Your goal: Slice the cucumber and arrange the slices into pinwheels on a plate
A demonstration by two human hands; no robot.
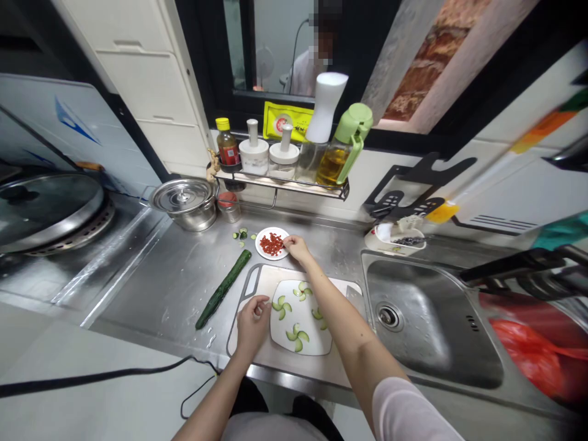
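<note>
My right hand (296, 248) reaches to the right rim of a small white plate (265, 253) of red dried berries, like goji (271, 244). Its fingertips are pinched together, and what is between them is hidden. My left hand (254, 318) hovers at the left edge of a white square plate (285, 327), fingers loosely curled and apart, holding nothing visible. Green-edged cucumber slices lie on that plate in pinwheels (297, 337); my right forearm partly covers one. Under it is a cutting board (257, 282). A dark green cucumber (223, 289) lies to the left.
Cucumber scraps (239, 234) lie behind the cucumber. A lidded steel pot (186, 205) stands back left, beside a covered pan (50, 208). A seasoning rack (285, 182) with an oil bottle (337, 156) hangs behind. The sink (427, 331) is right. A knife blade (354, 295) appears on the board.
</note>
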